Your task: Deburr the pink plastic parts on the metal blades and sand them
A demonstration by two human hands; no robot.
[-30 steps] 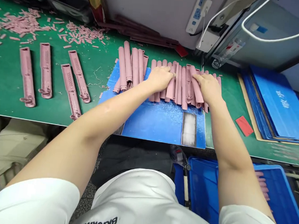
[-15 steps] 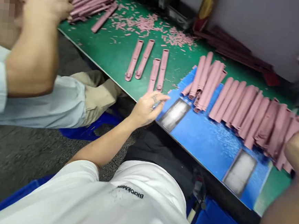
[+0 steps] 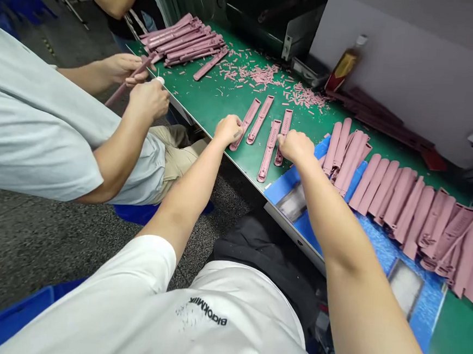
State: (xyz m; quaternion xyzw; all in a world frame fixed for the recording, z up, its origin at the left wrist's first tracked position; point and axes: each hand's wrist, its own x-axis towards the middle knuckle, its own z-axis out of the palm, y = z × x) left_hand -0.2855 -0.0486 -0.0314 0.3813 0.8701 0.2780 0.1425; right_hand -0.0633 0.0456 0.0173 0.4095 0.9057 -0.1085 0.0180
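My left hand [image 3: 228, 130] has its fingers closed at the lower part of the leftmost pink plastic strip [image 3: 249, 114], a long, hollow-backed piece lying on the green tabletop [image 3: 209, 105]. My right hand [image 3: 297, 146] pinches another pink strip [image 3: 287, 120] at its side; the fingertips are partly hidden. Between the hands lie two more such pieces, a slanted strip [image 3: 261, 116] and a nearer strip [image 3: 268, 152], both showing their inner faces. Beneath my right forearm is a blue mat [image 3: 278, 190] with a clear-windowed recess [image 3: 293, 202].
A long row of pink strips [image 3: 401, 198] lies along the right. Small pink scraps [image 3: 265, 74] are scattered behind my hands. On the left, a co-worker's hands [image 3: 145, 91] hold a pink strip and a white-handled tool near a pile of strips [image 3: 185, 39]. A bottle [image 3: 346, 63] stands at the back.
My right hand has come from the far right row across to the strips on the left. My left hand has moved up and left to the leftmost strip. The co-worker's arms have lowered.
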